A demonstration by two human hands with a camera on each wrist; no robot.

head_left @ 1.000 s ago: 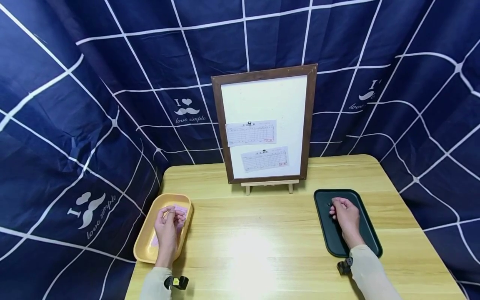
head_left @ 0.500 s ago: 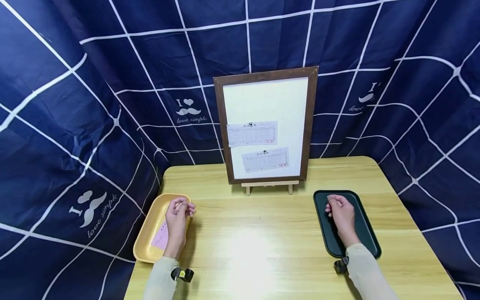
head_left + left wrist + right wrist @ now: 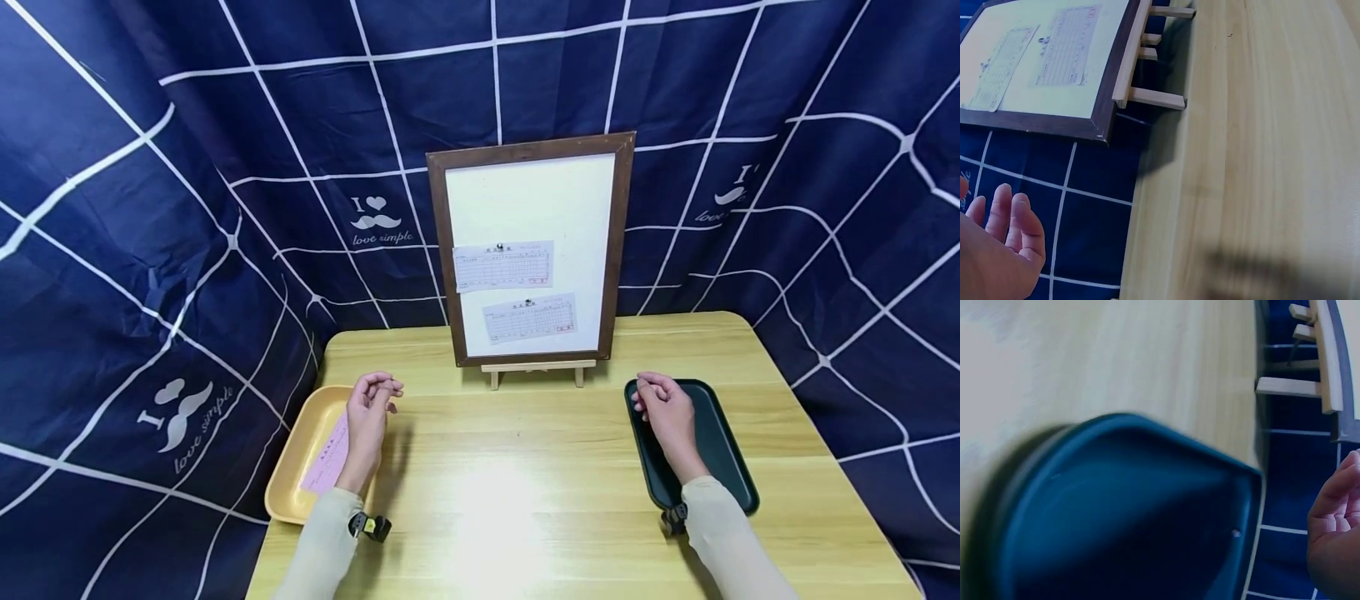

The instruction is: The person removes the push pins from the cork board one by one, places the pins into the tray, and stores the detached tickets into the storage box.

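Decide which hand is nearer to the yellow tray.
Left. The left hand is over the yellow tray's far right rim; the right hand is across the table, above the black tray.

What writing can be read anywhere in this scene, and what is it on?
"I love simple", with a heart and moustache: printed repeatedly on the blue backdrop cloth.
Upper form pinned on the board: print too small to read.
Lower form on the board: too small to read.
Pink slip in the yellow tray: too small to read.
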